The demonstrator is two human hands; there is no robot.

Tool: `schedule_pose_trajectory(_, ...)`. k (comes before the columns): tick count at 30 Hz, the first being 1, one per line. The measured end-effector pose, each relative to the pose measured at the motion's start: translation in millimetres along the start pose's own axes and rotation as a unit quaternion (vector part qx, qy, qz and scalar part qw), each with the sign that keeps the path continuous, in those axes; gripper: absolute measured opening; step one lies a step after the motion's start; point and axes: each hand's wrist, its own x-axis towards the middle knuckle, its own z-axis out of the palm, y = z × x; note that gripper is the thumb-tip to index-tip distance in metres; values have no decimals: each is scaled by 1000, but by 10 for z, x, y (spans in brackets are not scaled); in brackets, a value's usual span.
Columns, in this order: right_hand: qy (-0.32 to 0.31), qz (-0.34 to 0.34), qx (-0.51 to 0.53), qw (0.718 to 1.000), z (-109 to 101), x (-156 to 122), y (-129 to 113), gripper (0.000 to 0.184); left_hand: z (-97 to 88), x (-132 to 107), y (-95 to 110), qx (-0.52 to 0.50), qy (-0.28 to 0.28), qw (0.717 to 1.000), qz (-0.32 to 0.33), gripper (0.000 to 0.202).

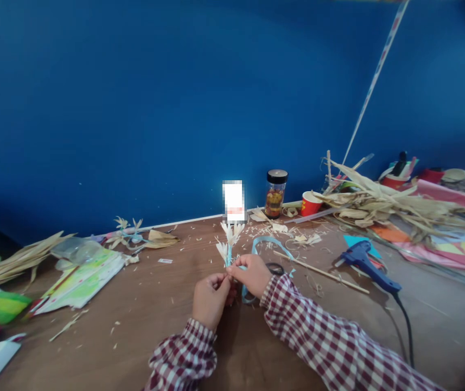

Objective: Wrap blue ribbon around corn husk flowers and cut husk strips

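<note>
My left hand (210,297) and my right hand (252,273) meet above the brown table (142,304), both closed in a pinch on the stem of a small husk flower (227,239). The flower's pale fringed petals stand upright above my fingers. A light blue ribbon (268,243) is wound round the stem and loops away to the right over the table. Black-handled scissors (275,268) lie just behind my right wrist. Both sleeves are red-and-white checked.
A blue glue gun (368,263) with a black cord lies to the right, beside a thin wooden stick (322,271). Dry corn husks (387,206) pile up at right. A bead jar (275,194), a red cup (310,203), coloured papers (80,279) and husk scraps surround.
</note>
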Motion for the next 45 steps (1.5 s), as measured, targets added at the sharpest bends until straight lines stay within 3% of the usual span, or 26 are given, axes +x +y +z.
schedule_pose_trajectory(3,3,0,11,1000,3,18,35,22,21,-15,20,-15,-20,999,-28,27)
schedule_pose_trajectory(6,4,-4,11,1000,-11,33,64,22,29,-18,10,0,-56,998,-15,21)
schedule_pose_trajectory(10,5,-10,-4,1000,-34,38,60,23,11,-26,-10,40,-77,995,49,15)
schedule_pose_trajectory(16,-15,-4,22,1000,-75,54,43,21,-14,-73,32,126,-61,978,152,18)
schedule_pose_trajectory(19,-22,-3,37,999,-91,71,60,22,11,-72,21,76,-52,989,119,20)
schedule_pose_trajectory(24,-24,-11,53,998,-76,70,82,21,21,-40,12,-28,-21,999,-3,31)
schedule_pose_trajectory(28,-33,-11,67,997,-58,60,85,20,-6,-28,50,-59,-19,997,-42,34)
schedule_pose_trajectory(32,-48,-25,85,995,-36,78,124,21,-22,-24,56,-49,-36,998,-31,31)
schedule_pose_trajectory(37,-73,-53,130,987,30,118,229,29,-27,0,13,-42,8,999,-4,25)
schedule_pose_trajectory(45,-57,-18,135,989,88,101,253,21,-6,-3,-8,14,6,999,51,26)
